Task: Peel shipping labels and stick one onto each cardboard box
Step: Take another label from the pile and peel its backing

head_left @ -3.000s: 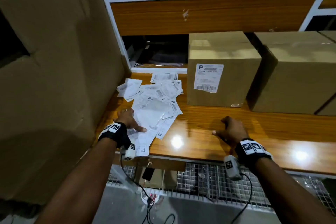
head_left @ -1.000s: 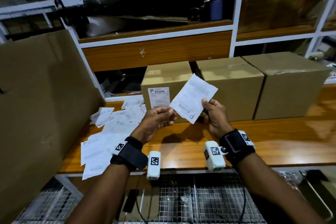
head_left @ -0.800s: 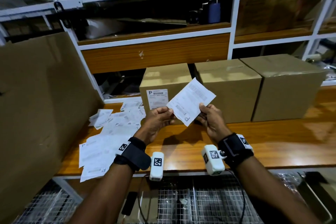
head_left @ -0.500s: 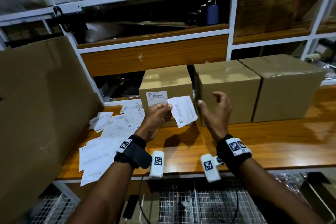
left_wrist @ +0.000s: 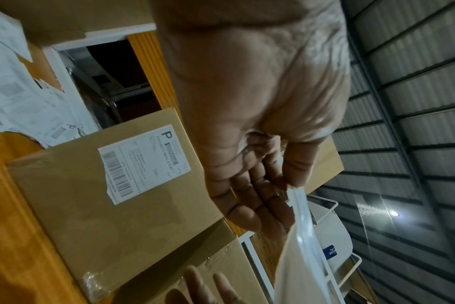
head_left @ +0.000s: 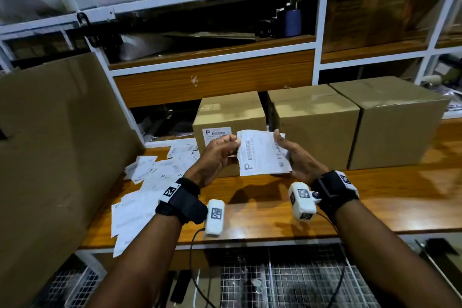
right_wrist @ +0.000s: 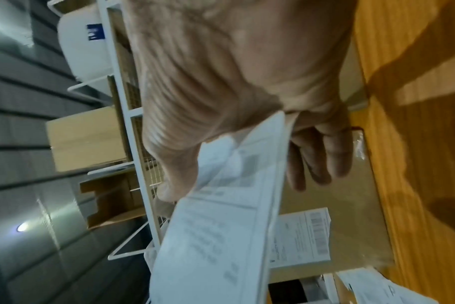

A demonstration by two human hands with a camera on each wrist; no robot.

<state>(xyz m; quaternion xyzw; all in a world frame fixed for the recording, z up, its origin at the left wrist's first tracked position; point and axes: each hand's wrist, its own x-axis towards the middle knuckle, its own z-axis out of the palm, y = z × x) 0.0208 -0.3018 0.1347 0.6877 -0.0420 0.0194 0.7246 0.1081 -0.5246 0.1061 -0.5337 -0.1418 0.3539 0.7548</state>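
Label between both hands

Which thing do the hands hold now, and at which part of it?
A shipping label: the left hand pinches its upper left corner, and the right hand holds its right edge.

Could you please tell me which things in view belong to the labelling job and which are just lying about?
Job: held shipping label; left hand; right hand; labelled box; two unlabelled boxes; loose labels.

Lying about: large cardboard sheet; blue bottle.
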